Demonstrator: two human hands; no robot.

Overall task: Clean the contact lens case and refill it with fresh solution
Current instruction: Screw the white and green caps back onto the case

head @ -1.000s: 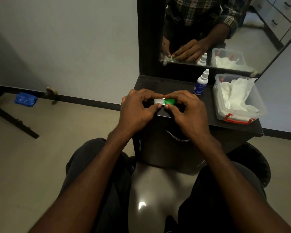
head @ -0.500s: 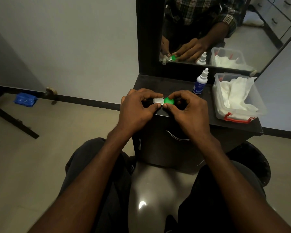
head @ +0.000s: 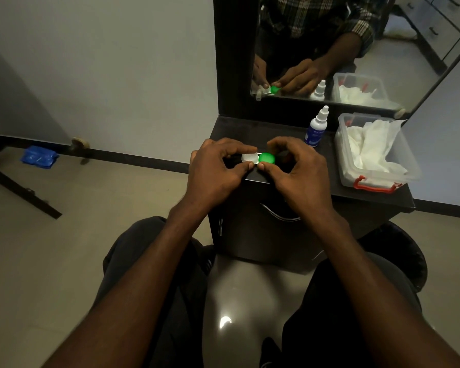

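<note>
The contact lens case (head: pixel 258 158) has a white cap on its left well and a green cap (head: pixel 267 158) on its right well. It is held just above the near left edge of the dark vanity top (head: pixel 290 128). My left hand (head: pixel 215 168) pinches the white side with thumb and forefinger. My right hand (head: pixel 298 171) curls its thumb and fingers around the green cap. A small white solution bottle (head: pixel 316 127) with a blue label stands upright behind my right hand, its cap on.
A clear plastic box (head: pixel 409 166) with red clasps holds white tissues at the right of the vanity top. A mirror (head: pixel 356 49) rises behind. The cabinet front with a handle (head: pixel 279 215) faces my knees. A blue packet (head: pixel 39 158) lies on the floor by the left wall.
My right fingers have opened away from the green cap's top, so more of the cap shows. Both hands stay in about the same place with the case.
</note>
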